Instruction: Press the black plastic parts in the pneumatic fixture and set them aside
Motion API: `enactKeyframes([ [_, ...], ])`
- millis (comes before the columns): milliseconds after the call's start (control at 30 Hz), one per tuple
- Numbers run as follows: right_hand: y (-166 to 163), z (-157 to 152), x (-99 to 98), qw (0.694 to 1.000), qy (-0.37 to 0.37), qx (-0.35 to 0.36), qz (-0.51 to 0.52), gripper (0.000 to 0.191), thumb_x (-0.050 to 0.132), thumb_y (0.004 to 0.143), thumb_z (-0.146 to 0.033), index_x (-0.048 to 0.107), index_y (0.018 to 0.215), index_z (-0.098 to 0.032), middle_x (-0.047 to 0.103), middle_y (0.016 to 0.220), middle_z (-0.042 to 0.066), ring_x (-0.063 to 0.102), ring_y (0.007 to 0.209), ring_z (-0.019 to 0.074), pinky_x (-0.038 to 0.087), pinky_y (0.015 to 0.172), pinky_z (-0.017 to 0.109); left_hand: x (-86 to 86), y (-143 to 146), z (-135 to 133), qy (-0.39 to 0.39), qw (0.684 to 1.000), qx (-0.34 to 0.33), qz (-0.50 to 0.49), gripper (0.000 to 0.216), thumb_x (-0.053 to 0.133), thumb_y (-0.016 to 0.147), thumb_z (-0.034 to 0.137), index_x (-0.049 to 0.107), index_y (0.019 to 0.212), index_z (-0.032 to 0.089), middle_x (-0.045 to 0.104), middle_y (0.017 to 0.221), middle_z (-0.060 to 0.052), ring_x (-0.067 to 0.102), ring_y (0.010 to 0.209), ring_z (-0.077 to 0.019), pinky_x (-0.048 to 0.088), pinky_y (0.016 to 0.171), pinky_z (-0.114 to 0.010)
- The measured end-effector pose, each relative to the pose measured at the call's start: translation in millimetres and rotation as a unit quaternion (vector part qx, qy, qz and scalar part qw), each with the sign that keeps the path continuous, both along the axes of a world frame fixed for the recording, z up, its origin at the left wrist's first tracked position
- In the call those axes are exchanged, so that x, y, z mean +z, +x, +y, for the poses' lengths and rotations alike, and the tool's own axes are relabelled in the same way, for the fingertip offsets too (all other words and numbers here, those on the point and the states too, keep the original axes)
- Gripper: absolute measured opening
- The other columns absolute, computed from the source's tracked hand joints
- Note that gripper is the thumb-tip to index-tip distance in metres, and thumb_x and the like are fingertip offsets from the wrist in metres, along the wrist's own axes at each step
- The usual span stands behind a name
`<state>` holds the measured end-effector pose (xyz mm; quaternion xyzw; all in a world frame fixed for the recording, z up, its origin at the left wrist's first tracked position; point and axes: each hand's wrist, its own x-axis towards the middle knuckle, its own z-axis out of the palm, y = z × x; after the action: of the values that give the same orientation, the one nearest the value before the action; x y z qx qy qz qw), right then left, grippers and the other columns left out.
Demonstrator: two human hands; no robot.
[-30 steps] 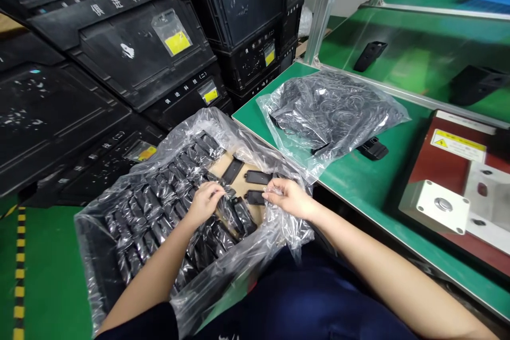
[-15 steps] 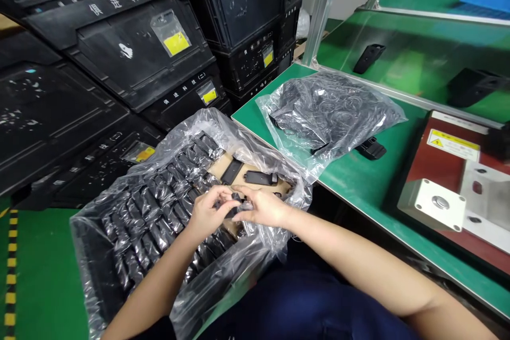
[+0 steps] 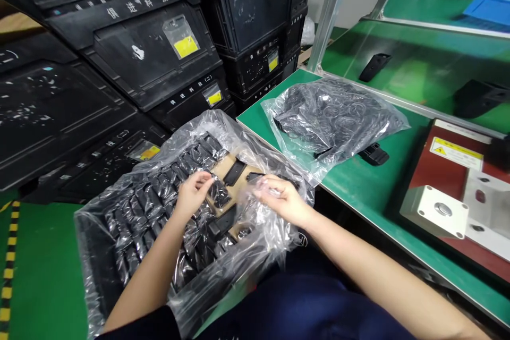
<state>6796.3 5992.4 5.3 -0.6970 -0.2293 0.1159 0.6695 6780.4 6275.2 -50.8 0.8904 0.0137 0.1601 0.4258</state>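
My left hand [image 3: 194, 195] is over the lined bin, thumb and fingers pinched at the upper end of a black plastic part [image 3: 219, 193] in a clear bag. How firmly it grips is hard to make out. To its right, my right hand [image 3: 285, 199] is closed on a crumpled clear plastic bag [image 3: 255, 207]. No black part shows inside that bag. Between and below the hands lies a bare black part [image 3: 223, 223]. Another black part [image 3: 234, 171] rests on the cardboard [image 3: 239, 189]. Many bagged black parts [image 3: 149, 202] fill the bin's left side in rows.
A clear liner [image 3: 95, 223] drapes over the bin's rim. To the right, the green bench [image 3: 346, 186] carries a large plastic bag [image 3: 334, 111], a black clip-like part [image 3: 374, 154] and a red fixture [image 3: 422, 170] with a button box [image 3: 436, 210]. Black crates [image 3: 135, 53] are stacked behind.
My hands were together on a small black thing and have moved apart. The left went left and up; the right went right, drawing a clear bag with it. The view shifted slightly.
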Motion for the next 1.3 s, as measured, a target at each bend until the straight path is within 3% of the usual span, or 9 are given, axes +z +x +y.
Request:
enactKeyframes([
  [200, 0, -34, -1.8, 0.988, -0.014, -0.062, 0.144, 0.003, 0.059, 0.063, -0.020, 0.060, 0.066, -0.020, 0.069, 0.080, 0.004, 0.064, 0.081, 0.0219, 0.049, 0.079, 0.036, -49.1, 1, 10, 0.268, 0.932, -0.216, 0.116, 0.036, 0.069, 0.077, 0.029, 0.066, 0.113, 0.026, 0.060, 0.127, -0.009, 0.049, 0.123, -0.0309, 0.040, 0.101, -0.049],
  [300, -4, -35, -5.6, 0.980, 0.007, -0.054, 0.193, 0.005, 0.060, 0.061, -0.020, 0.055, 0.062, -0.021, 0.066, 0.073, 0.002, 0.064, 0.073, 0.0205, 0.051, 0.075, 0.036, -65.9, 0, -4, 0.272, 0.919, -0.271, 0.091, 0.016, 0.060, 0.083, 0.026, 0.072, 0.094, 0.029, 0.069, 0.112, -0.004, 0.050, 0.122, -0.0283, 0.033, 0.105, -0.053],
  [400, -8, -34, -9.2, 0.974, 0.028, -0.035, 0.223, 0.012, 0.061, 0.061, -0.020, 0.050, 0.063, -0.021, 0.064, 0.069, 0.000, 0.061, 0.062, 0.0169, 0.050, 0.065, 0.033, -70.8, 0, -12, 0.237, 0.927, -0.288, 0.047, 0.022, 0.052, 0.087, 0.022, 0.070, 0.078, 0.028, 0.073, 0.089, 0.001, 0.062, 0.098, -0.0200, 0.035, 0.103, -0.048],
  [567, -9, -40, -7.9, 0.976, 0.029, -0.038, 0.213, 0.019, 0.059, 0.062, -0.018, 0.047, 0.076, -0.021, 0.060, 0.066, -0.003, 0.053, 0.057, 0.0126, 0.041, 0.057, 0.026, -33.5, 0, -7, 0.177, 0.968, -0.177, -0.034, 0.026, 0.045, 0.093, 0.024, 0.070, 0.086, 0.024, 0.072, 0.095, -0.003, 0.064, 0.099, -0.0201, 0.043, 0.099, -0.043],
  [700, -9, -43, -4.7, 0.977, -0.001, -0.014, 0.214, 0.029, 0.056, 0.065, -0.017, 0.053, 0.094, -0.020, 0.059, 0.068, -0.004, 0.049, 0.057, 0.0106, 0.037, 0.056, 0.024, 5.8, -4, 0, 0.068, 0.990, -0.047, -0.114, 0.013, 0.057, 0.089, 0.026, 0.069, 0.085, 0.021, 0.067, 0.095, -0.005, 0.063, 0.095, -0.0194, 0.050, 0.091, -0.038],
  [800, -9, -41, -4.7, 0.977, -0.030, 0.002, 0.209, 0.033, 0.059, 0.070, -0.021, 0.055, 0.103, -0.021, 0.060, 0.076, -0.003, 0.049, 0.058, 0.0100, 0.039, 0.057, 0.024, 23.1, -9, -5, 0.033, 0.991, -0.034, -0.124, 0.011, 0.059, 0.088, 0.026, 0.067, 0.084, 0.020, 0.064, 0.092, -0.005, 0.062, 0.090, -0.0180, 0.051, 0.087, -0.036],
  [1033, -9, -32, -4.0, 0.986, -0.029, 0.013, 0.162, 0.048, 0.069, 0.075, -0.034, 0.055, 0.119, -0.019, 0.067, 0.103, 0.006, 0.063, 0.085, 0.0176, 0.051, 0.079, 0.033, 36.2, -14, -25, 0.041, 0.991, -0.066, -0.111, 0.011, 0.055, 0.090, 0.024, 0.064, 0.085, 0.019, 0.066, 0.085, -0.003, 0.063, 0.079, -0.0158, 0.052, 0.075, -0.030],
  [1200, -11, -27, -4.4, 0.986, -0.031, 0.033, 0.159, 0.057, 0.069, 0.076, -0.031, 0.052, 0.128, -0.018, 0.067, 0.110, 0.009, 0.064, 0.089, 0.0185, 0.051, 0.084, 0.036, 38.3, -15, -34, 0.078, 0.984, -0.089, -0.130, 0.010, 0.054, 0.089, 0.019, 0.063, 0.087, 0.019, 0.067, 0.083, -0.003, 0.064, 0.078, -0.0153, 0.051, 0.075, -0.028],
  [1300, -13, -21, -6.3, 0.988, -0.042, 0.047, 0.138, 0.063, 0.068, 0.077, -0.029, 0.047, 0.136, -0.019, 0.066, 0.096, 0.005, 0.062, 0.080, 0.0168, 0.051, 0.081, 0.035, 38.1, -15, -36, 0.108, 0.979, -0.071, -0.160, 0.010, 0.054, 0.089, 0.015, 0.064, 0.089, 0.019, 0.067, 0.082, -0.002, 0.063, 0.076, -0.0144, 0.050, 0.074, -0.026],
])
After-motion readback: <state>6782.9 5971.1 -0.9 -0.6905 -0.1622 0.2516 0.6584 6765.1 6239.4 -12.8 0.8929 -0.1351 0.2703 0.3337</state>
